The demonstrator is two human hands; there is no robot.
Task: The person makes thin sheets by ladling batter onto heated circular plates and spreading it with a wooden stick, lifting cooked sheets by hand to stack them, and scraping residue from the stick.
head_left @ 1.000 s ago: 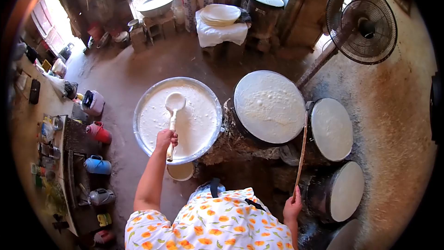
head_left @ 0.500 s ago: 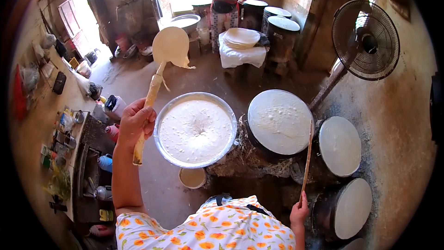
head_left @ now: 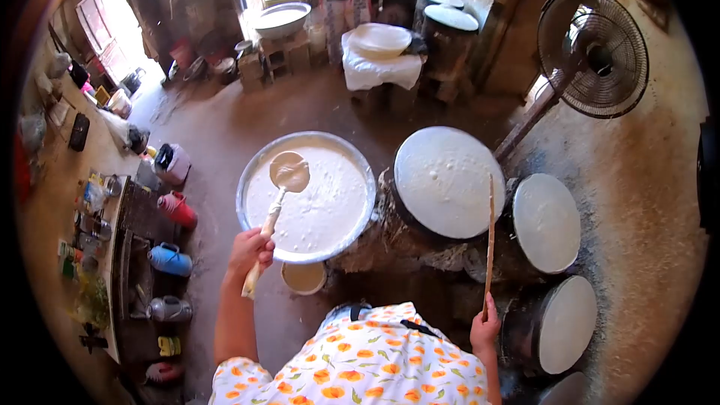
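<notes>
My left hand (head_left: 250,250) is wrapped round the thick pale handle of a ladle (head_left: 274,210). The ladle's round bowl, coated with creamy liquid, is over a wide metal basin (head_left: 243,210) of white batter (head_left: 322,214). Whether the bowl touches the batter, I cannot tell. In my right hand (head_left: 485,324) is a thin wooden stick (head_left: 490,255), pointing away from me. Its far tip overlaps the right edge of a large round pan top (head_left: 446,180) spread with a whitish layer.
More round white tops (head_left: 546,223) on dark drums line my right side. A fan (head_left: 592,52) stands beyond them. Flasks (head_left: 171,259) are by the shelf at left. A small bucket (head_left: 304,277) sits below the basin. Ahead, a person (head_left: 349,0) stands behind a stack of white discs (head_left: 379,39).
My left hand has lowered the ladle from high up to over the batter basin. My right hand keeps the stick in nearly the same place. The view has shifted slightly.
</notes>
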